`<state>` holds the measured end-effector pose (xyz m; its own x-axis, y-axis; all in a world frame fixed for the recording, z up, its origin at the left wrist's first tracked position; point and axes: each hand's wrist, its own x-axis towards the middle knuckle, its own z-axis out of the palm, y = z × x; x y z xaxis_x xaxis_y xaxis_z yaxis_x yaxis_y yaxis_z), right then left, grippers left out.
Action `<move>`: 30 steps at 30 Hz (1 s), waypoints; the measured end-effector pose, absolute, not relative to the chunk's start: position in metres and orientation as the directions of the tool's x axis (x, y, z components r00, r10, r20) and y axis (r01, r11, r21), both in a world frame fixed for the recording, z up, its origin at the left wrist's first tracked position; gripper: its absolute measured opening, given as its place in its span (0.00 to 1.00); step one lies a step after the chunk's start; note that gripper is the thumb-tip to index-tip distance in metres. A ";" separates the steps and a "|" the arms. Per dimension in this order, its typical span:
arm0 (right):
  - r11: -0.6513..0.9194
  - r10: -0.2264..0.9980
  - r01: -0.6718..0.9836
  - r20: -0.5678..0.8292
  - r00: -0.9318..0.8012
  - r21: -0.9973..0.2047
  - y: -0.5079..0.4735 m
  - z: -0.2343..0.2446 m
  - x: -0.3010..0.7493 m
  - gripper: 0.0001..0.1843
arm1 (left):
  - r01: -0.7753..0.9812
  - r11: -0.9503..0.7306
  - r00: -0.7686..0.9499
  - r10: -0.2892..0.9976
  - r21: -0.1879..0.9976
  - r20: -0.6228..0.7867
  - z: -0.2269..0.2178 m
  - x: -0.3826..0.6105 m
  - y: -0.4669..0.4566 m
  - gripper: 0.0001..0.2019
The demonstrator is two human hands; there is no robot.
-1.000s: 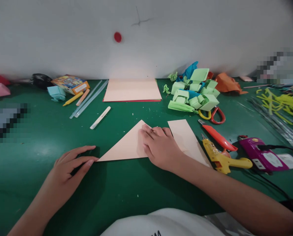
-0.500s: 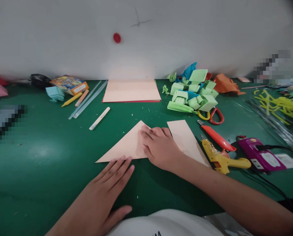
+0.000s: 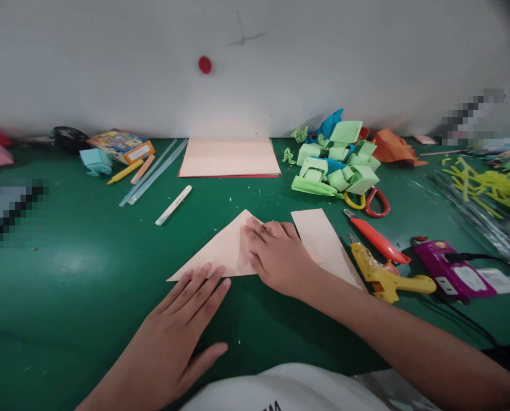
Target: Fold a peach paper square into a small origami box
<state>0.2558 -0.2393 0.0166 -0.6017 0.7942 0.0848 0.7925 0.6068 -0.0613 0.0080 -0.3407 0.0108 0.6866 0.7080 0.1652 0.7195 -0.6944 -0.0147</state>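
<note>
Finding: the peach paper triangle (image 3: 220, 251) lies flat on the green worktop (image 3: 87, 245), near the centre, with its long edge toward me. My right hand (image 3: 278, 257) rests palm down on its right part, fingers close together, gripping nothing. My left hand (image 3: 181, 322) is flat and open, fingers slightly spread, the tips touching the triangle's near edge; it holds nothing either. A loose paper strip (image 3: 323, 240) lies just right of the right hand. The yellow glue gun (image 3: 385, 277) and the red cutter (image 3: 377, 240) lie beyond it, farther right.

Assessment: the work in hand appears to be flattening a fold, though I cannot tell which edge carries the crease. To do it well, I would use the right hand as a fixed anchor and draw the left fingertips along the near edge with even pressure, working leftward from the anchored side so the layers do not creep. The right forearm should stay clear of the strip.
</note>
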 end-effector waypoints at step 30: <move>0.585 0.808 0.808 0.134 -0.574 -0.066 -0.238 0.017 0.255 0.27 | 0.558 -0.826 0.825 0.563 0.084 0.054 0.004 0.010 -0.256 0.33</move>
<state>0.2552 -0.2381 0.0170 -0.5743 0.8077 0.1336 0.8081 0.5854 -0.0658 0.0104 -0.2562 0.0038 0.8246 0.5631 0.0543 0.5582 -0.8255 0.0835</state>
